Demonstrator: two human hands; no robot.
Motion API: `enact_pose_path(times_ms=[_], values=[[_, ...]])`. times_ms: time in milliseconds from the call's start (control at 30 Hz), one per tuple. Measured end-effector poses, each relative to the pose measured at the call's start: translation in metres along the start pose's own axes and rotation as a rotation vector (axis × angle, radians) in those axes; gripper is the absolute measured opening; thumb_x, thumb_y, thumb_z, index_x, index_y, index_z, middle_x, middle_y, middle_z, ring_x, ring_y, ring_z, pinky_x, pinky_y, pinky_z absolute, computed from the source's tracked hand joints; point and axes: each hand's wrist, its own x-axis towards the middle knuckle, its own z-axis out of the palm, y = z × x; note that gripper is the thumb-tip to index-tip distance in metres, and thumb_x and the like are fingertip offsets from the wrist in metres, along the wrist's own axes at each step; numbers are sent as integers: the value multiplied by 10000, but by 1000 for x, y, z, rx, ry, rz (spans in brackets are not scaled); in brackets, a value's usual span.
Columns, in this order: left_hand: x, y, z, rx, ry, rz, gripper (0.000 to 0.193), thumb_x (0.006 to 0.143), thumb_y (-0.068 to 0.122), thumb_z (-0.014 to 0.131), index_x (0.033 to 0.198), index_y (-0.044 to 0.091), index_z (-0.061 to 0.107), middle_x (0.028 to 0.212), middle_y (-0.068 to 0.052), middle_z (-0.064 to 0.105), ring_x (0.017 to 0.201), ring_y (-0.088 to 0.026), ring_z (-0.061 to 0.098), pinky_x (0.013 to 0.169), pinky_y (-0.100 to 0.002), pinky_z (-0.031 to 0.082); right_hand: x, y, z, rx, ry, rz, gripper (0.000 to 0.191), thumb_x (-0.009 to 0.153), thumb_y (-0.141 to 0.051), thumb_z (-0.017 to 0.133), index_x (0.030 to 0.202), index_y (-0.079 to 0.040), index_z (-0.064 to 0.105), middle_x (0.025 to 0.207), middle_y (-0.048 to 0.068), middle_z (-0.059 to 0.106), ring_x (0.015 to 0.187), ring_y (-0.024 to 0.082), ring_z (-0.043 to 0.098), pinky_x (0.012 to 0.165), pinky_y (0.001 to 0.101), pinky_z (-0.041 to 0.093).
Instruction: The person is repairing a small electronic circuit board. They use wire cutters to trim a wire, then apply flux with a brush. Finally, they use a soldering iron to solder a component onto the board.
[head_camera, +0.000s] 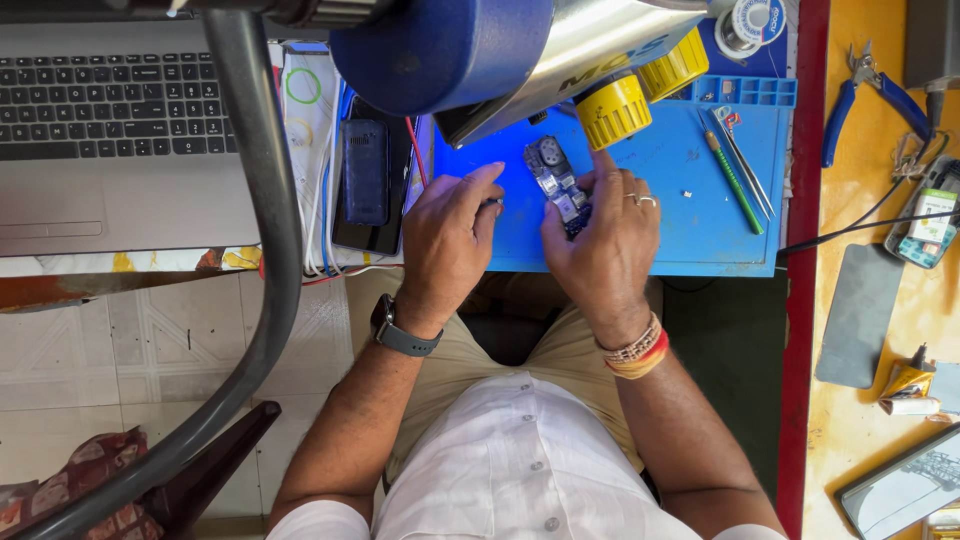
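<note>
Single head view, looking steeply down from above, close over blue work mat (690, 215) and lap.

Bright even daylight, sharp focus, glare on the metal microscope barrel (590, 40), soft shadows

The lower end of the circuit board (556, 185) was covered by the right hand (600, 235), and whatever was pinched in the left hand (447, 240) was too small to be made out. The microscope (520, 50) and laptop (110, 120) were cut off by the top edge.
</note>
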Motion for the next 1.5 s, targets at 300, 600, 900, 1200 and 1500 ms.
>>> enact_pose_path(times_ms=[300, 600, 900, 1200, 1500], values=[[5, 5, -5, -37, 2, 60, 391, 908, -66, 713, 1270, 64, 638, 941, -51, 724, 872, -244, 683, 804, -382, 565, -8, -1, -15, 173, 108, -153, 335, 887, -59, 847, 1185, -50, 693, 1119, 125, 663, 1032, 324, 618, 887, 443, 460], [-18, 18, 0, -762, 65, -263, 437, 968, -106, 672, 1370, 30, 567, 1052, -67, 686, 987, -137, 675, 923, -280, 572, -26, -24, -10, 520, 57, 27, 160, 884, -21, 831, 1011, -19, 733, 957, 93, 730, 736, 184, 673, 631, 300, 532], [-34, 27, 10, -948, 96, -176, 368, 1015, -108, 664, 1352, -2, 563, 1137, -103, 674, 1065, -147, 673, 973, -293, 585, -36, -34, -12, 663, 160, 49, 109, 911, -3, 818, 967, -2, 725, 907, 90, 737, 755, 146, 669, 697, 270, 540], [-50, 48, 24, -997, 207, -297, 307, 1004, -85, 672, 1287, -38, 563, 1173, -192, 736, 1115, -204, 723, 982, -318, 610, -40, -32, -13, 405, 387, -147, 183, 866, 69, 826, 979, -25, 718, 961, 117, 742, 820, 220, 741, 698, 303, 555], [-53, 46, 24, -1005, 228, -330, 307, 998, -77, 679, 1280, -39, 567, 1146, -192, 749, 1077, -201, 734, 954, -320, 625, -42, -31, -14, 267, 380, -273, 214, 833, 95, 830, 988, -23, 740, 947, 110, 737, 810, 224, 724, 684, 321, 563]])
